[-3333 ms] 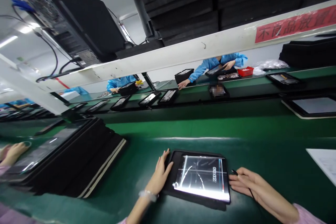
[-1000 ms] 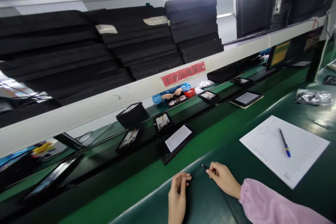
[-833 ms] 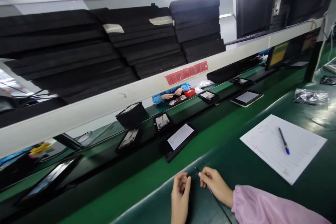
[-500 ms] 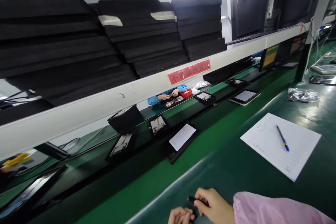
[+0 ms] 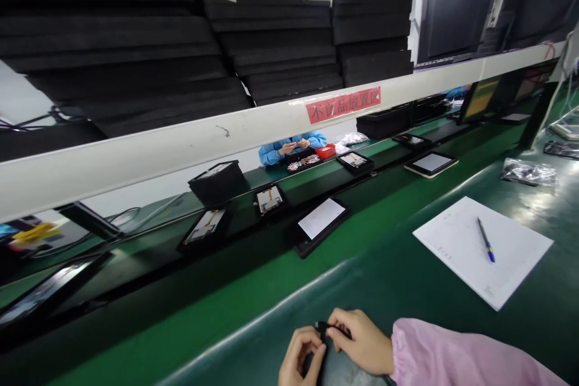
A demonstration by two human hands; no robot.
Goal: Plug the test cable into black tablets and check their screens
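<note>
At the bottom of the view, over the near green bench, my right hand (image 5: 362, 341) pinches a black cable (image 5: 333, 330) just behind its small plug. The plug points left, towards the fingertips of my left hand (image 5: 301, 357). My left hand is closed, with thumb and fingers curled together beside the plug, and dark cable shows between its fingertips. The rest of the cable is mostly hidden by the hands. A pink sleeve (image 5: 443, 350) covers my right forearm. Right of my hands, a white sheet of paper (image 5: 443, 238) lies on the bench with a pen (image 5: 485, 240) on it.
A green conveyor belt (image 5: 253, 289) runs diagonally ahead, carrying a white-screened device (image 5: 321, 218) and several others in black trays. Above it, a white shelf beam (image 5: 253, 132) bears stacked black foam trays (image 5: 280, 42). Beyond, a co-worker's blue sleeves (image 5: 270, 154) show. A clear plastic bag (image 5: 529, 172) lies right.
My left hand has risen and come up against the plug in my right hand. The view has tilted down slightly, and the white-screened device has shifted a little along the belt.
</note>
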